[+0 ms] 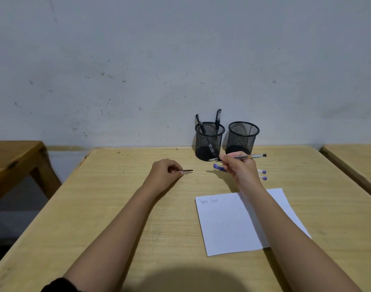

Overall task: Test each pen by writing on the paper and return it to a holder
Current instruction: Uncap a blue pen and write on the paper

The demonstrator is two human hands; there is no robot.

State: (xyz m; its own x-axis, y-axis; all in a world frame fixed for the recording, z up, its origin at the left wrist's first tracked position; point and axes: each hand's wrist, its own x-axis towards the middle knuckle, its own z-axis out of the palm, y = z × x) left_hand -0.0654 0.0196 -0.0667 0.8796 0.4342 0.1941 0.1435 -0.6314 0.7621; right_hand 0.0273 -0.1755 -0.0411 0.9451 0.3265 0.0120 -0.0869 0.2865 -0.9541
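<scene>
My right hand (239, 167) holds a clear-barrelled pen (250, 157) level above the table, its bare tip pointing left. My left hand (165, 171) pinches the pen's dark cap (187, 170), apart from the pen. Two black mesh holders stand by the wall: the left holder (209, 142) has two black pens (218, 116) in it, the right holder (242, 138) looks empty. Two blue-capped pens (262, 174) lie on the table behind my right hand, partly hidden. A white paper (229, 224) with two short written words lies in front.
The wooden table (117, 207) ends at a grey wall at the back. Another table (11, 157) stands to the left and a third (357, 163) to the right, with gaps between.
</scene>
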